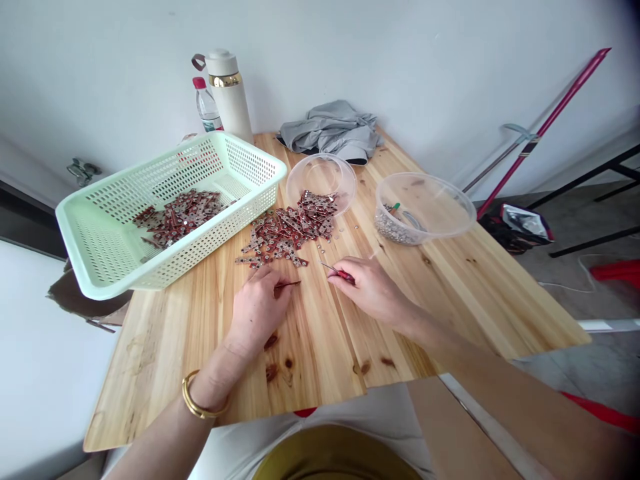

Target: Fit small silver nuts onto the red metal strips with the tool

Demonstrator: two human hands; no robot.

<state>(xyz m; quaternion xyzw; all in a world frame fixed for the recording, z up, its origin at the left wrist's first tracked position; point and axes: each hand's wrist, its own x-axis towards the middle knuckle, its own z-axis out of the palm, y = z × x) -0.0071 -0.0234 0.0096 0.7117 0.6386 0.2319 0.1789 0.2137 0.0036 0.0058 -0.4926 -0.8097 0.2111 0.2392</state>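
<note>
My left hand (260, 303) is closed over the wooden table and pinches a small dark flat strip (289, 285), seen nearly edge-on. My right hand (373, 287) grips a small screwdriver (344, 274) with a red and black handle; its thin metal shaft points left, towards the strip but apart from it. Just beyond my hands lies a heap of small reddish-brown metal-faced strips (285, 233), spilling from a clear plastic tub (325, 167) tipped on its side. A few tiny round metal bits (321, 249) are scattered between the heap and my right hand.
A pale green basket (170, 267) at the left holds more strips. At the right, a clear bowl (445, 220) contains small metal parts and a green-tipped item. A flask (230, 100), a bottle (206, 107) and grey cloth (333, 130) are at the back of the table (450, 300).
</note>
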